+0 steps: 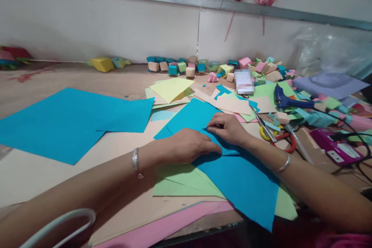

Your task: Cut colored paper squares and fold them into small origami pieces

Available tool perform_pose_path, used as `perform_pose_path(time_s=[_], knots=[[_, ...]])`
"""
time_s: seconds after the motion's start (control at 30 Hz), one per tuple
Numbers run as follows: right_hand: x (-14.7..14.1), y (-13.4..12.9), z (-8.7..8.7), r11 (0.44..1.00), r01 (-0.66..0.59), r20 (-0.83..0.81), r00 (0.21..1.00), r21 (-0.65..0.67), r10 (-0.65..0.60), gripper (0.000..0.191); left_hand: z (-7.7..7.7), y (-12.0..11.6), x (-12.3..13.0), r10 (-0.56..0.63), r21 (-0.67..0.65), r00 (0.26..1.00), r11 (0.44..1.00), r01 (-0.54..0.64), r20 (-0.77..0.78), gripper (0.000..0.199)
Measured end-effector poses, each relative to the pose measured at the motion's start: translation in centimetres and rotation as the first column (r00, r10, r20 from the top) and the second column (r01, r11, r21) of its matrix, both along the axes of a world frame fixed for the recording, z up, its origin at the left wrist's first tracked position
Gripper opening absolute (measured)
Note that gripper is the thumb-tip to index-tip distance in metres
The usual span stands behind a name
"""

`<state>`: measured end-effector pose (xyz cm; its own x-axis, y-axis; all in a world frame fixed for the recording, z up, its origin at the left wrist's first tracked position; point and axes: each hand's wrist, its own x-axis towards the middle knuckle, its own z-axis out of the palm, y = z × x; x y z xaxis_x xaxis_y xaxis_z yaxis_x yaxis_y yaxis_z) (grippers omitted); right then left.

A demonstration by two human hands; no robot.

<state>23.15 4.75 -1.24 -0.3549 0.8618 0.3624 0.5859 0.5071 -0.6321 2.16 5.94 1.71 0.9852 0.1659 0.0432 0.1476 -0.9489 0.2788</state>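
A sheet of blue paper (241, 186) lies slantwise in front of me, with a crease or overlapping edge across its middle. My right hand (228, 128) pinches the paper near that fold, thumb and fingers together. Close beside it, my left hand (190, 145) bends over the same sheet, its fingers closed and pressed on the fold; its fingertips are partly hidden. The sheet's lower corner hangs past the table's front edge. Beneath it lie green sheets (180, 186).
More blue paper (72, 120) lies at the left, and yellow sheets (171, 89) behind. To the right are a glue gun (290, 99), scissors (283, 141), a purple power strip (337, 147) with cables, and paper scraps. Small paper boxes (190, 71) line the wall. Pink paper (168, 226) is in front.
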Motion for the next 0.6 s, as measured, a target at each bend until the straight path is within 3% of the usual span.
perform_pose_path(time_s=[0.13, 0.27, 0.6], knots=[[0.0, 0.0, 0.0, 1.000, -0.009, -0.005, 1.000, -0.003, 0.009, 0.009, -0.3, -0.1, 0.0, -0.022, 0.117, 0.999, 0.993, 0.026, -0.038, 0.050], [0.1, 0.0, 0.0, 1.000, -0.022, -0.010, 1.000, -0.010, 0.022, 0.009, 0.1, -0.8, 0.4, -0.066, 0.195, 0.997, 0.978, 0.071, -0.032, 0.045], [0.1, 0.2, -0.1, 0.999, -0.020, -0.036, 0.999, -0.031, 0.019, 0.009, 0.1, -1.0, 2.0, -0.066, 0.134, 0.998, 0.989, 0.067, -0.011, 0.048]])
